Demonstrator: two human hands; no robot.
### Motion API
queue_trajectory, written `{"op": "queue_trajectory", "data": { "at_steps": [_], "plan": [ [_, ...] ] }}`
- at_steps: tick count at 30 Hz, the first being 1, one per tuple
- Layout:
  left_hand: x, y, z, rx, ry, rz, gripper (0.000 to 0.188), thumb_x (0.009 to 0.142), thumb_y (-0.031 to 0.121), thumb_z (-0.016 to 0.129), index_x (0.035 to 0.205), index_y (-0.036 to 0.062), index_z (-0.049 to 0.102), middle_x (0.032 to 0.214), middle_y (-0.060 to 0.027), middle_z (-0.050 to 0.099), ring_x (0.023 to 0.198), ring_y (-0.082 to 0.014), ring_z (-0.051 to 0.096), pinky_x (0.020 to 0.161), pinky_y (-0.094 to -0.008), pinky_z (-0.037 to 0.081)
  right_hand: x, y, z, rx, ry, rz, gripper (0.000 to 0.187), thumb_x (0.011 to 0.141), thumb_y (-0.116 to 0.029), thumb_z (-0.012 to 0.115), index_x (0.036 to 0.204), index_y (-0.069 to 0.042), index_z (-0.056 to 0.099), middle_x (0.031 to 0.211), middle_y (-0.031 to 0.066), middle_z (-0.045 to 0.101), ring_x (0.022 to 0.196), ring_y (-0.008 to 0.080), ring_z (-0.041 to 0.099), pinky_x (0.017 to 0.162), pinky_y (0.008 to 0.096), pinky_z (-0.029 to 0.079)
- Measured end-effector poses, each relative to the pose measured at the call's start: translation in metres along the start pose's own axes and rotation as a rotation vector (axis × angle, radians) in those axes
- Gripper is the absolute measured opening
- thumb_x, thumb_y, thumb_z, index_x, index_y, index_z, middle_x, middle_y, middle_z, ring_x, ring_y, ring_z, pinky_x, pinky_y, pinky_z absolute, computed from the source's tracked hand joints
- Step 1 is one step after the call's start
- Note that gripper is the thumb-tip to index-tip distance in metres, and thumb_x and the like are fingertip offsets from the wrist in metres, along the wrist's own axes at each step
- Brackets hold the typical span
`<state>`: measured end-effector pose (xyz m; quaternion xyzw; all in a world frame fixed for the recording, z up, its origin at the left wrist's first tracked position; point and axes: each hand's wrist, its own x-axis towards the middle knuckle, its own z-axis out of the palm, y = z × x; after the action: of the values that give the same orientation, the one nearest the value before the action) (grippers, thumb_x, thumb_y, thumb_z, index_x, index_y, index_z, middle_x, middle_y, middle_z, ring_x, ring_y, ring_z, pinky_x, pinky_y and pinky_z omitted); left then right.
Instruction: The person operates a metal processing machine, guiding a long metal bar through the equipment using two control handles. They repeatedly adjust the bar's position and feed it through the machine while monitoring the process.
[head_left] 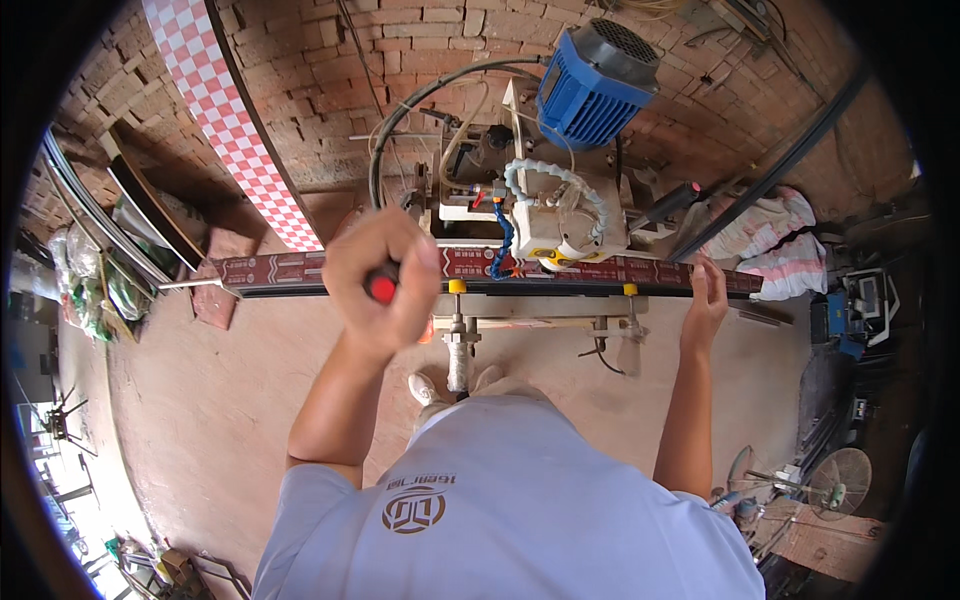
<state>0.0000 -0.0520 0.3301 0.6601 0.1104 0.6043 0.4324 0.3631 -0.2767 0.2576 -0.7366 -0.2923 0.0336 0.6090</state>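
My left hand (400, 265) is wrapped round a dark lever handle with a red end (382, 289), raised in front of a machine. A long aluminium profile (380, 263) covered in dark red printed film lies across the machine, running left to right. At its right part, my right hand (705, 300) has its fingers together on the profile's near edge. Yellow-tipped clamps (457, 287) press toward the profile from the near side. Above the profile sits the machine head (565, 225) with a blue motor (597, 85). A blue segmented hose (503, 240) hangs down to the profile.
A checkered red-and-white strip (230, 120) leans at the left before a brick wall (340, 60). A dark bar (780, 165) slants at the right, near white sacks (770, 235). Behind me to the right is a fan (838, 482). Plastic-wrapped bundles (90, 275) stand far left.
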Motion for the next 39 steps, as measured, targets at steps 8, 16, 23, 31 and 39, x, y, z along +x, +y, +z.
{"op": "queue_trajectory", "data": {
  "at_steps": [8,16,23,31,39],
  "plan": [
    [0.066,-0.002,0.021,0.039,0.188,-0.218,0.031,0.095,0.017,0.05,0.067,0.0044,0.044,0.06,-0.0048,0.043,0.059,-0.0127,0.038,0.059,-0.0286,0.033,0.018,-0.036,0.022,0.05,-0.226,-0.375,0.014,0.096,-0.004,0.058,0.107,0.003,0.063,0.121,0.0107,0.059,0.109,0.0177,0.059,0.093,0.0272,0.047],
    [0.125,-0.016,0.023,0.026,0.149,-0.259,0.037,0.099,0.036,0.051,0.081,0.0042,0.054,0.072,-0.0058,0.052,0.072,-0.0161,0.05,0.069,-0.0305,0.041,0.057,-0.113,0.13,0.014,-0.662,-0.687,0.014,0.091,-0.01,0.065,0.099,0.001,0.066,0.105,0.01,0.065,0.094,0.0206,0.064,0.085,0.031,0.05],
    [0.162,-0.035,0.001,-0.134,-0.041,-0.267,0.051,0.103,0.047,0.038,0.093,0.0021,0.059,0.08,-0.0089,0.059,0.078,-0.0181,0.055,0.074,-0.0308,0.043,0.1,-0.133,0.245,-0.477,-1.07,-0.488,0.025,0.095,-0.019,0.059,0.111,0.0,0.064,0.11,0.0122,0.06,0.105,0.0269,0.06,0.092,0.036,0.047],
    [0.137,-0.155,-0.05,-0.356,0.056,-0.513,0.053,0.103,0.049,0.036,0.103,0.0016,0.059,0.089,-0.0079,0.065,0.084,-0.0181,0.061,0.08,-0.0334,0.046,0.116,-0.09,0.317,-0.917,-1.195,-0.468,0.042,0.097,-0.021,0.053,0.131,0.003,0.053,0.138,0.0174,0.05,0.131,0.0329,0.046,0.111,0.041,0.037],
    [0.091,-0.349,-0.025,0.01,-0.835,-1.308,0.04,0.102,0.043,0.047,0.112,0.0058,0.06,0.09,-0.0085,0.069,0.076,-0.0201,0.063,0.069,-0.0335,0.05,0.136,-0.068,0.337,-1.046,-1.256,-0.627,0.049,0.092,-0.021,0.058,0.136,-0.001,0.051,0.131,0.0158,0.052,0.127,0.0327,0.049,0.105,0.0402,0.043]
  ]
}}
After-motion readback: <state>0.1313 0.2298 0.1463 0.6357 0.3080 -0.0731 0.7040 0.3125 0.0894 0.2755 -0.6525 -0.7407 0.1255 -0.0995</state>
